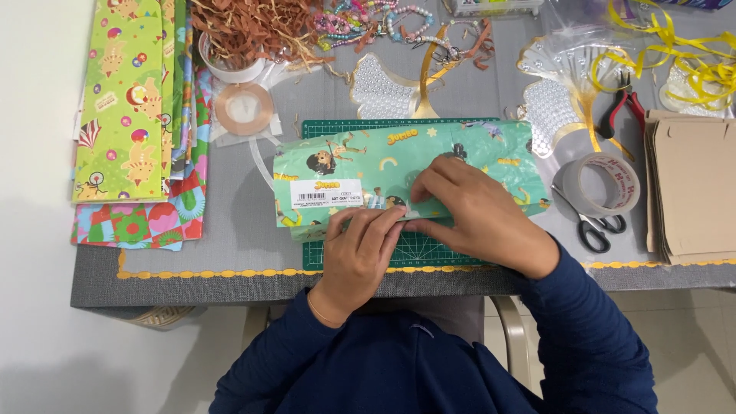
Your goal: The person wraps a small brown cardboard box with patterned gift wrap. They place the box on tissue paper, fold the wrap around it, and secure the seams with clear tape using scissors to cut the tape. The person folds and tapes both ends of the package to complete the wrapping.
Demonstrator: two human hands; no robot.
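Parcel: a box wrapped in mint-green cartoon-print paper (399, 172) lies lengthwise on the green cutting mat (429, 249), at the middle of the desk (230, 253); a white label sits on its left part
Left hand: the left hand (360, 245) lies palm down on the near edge of the parcel, fingers bent and pressing the paper flat — it grips nothing
Right hand: the right hand (468, 203) rests on top of the parcel, fingertips pinched down at the paper seam, just beside the left fingertips; whether a bit of tape is under them cannot be told
Right of parcel: a roll of brown packing tape (602, 184) and black-handled scissors (594, 226) lie near the right hand; red-handled pliers (625, 107) and a stack of flat brown cardboard (694, 188) lie farther right
Left of parcel: a pile of patterned wrapping sheets (126, 115) — well apart from the hands; a roll of clear tape (244, 107) lies behind the parcel's left end
Far edge: brown paper shred (253, 27), coloured beads (368, 19) and yellow ribbon (690, 65)
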